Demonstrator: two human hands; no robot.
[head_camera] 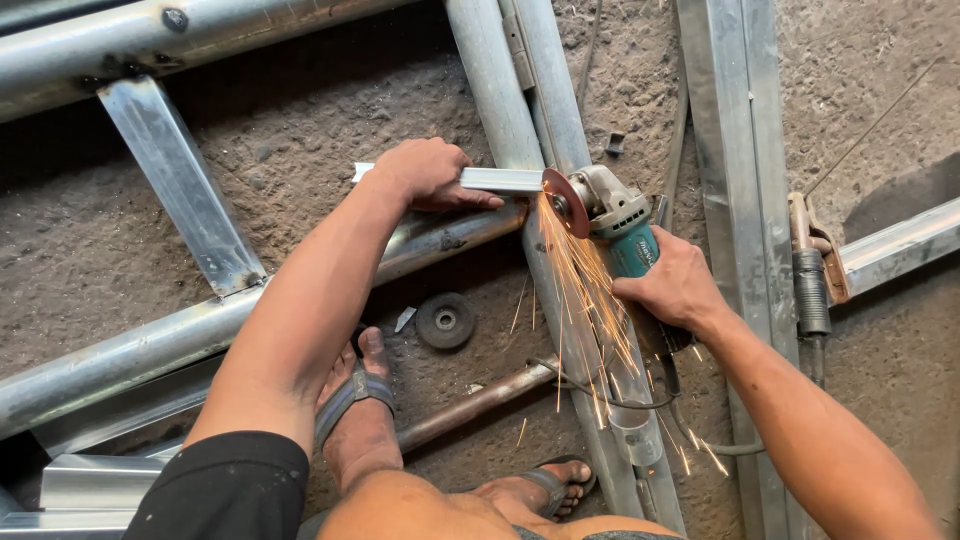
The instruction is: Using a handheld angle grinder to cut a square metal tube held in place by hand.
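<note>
Left hand [425,172] closed over a short flat metal strip [495,179], pressing it down across a galvanized pipe [450,232]; thumb lies along the strip's lower edge, strip ends stick out both sides of the hand. Right hand [675,288] wrapped tight around the body of a teal angle grinder [622,225], fingers fully curled on it. Grinder disc [565,202] touches the right end of the strip, right where it meets 2 upright pipes [520,110]. Orange sparks [590,300] spray down and toward the person from the disc.

Grinder cable [600,392] loops below the right hand, across the pipes. Loose spare disc [445,320], dark, lies flat on the dirt floor [90,240] between the pipe and the person's foot. Left foot [355,400] in a grey-strap sandal sits just below the galvanized pipe; right foot [545,488] in a sandal near the bottom edge, beside the upright pipes. Rusty thin rod [470,405] runs between the 2 feet. Flat steel bar [180,180] slants at upper left, joined to the pipe frame. Square steel channel [735,150] runs vertically at right, with a brown-handled tool [812,260] resting just beside it.
</note>
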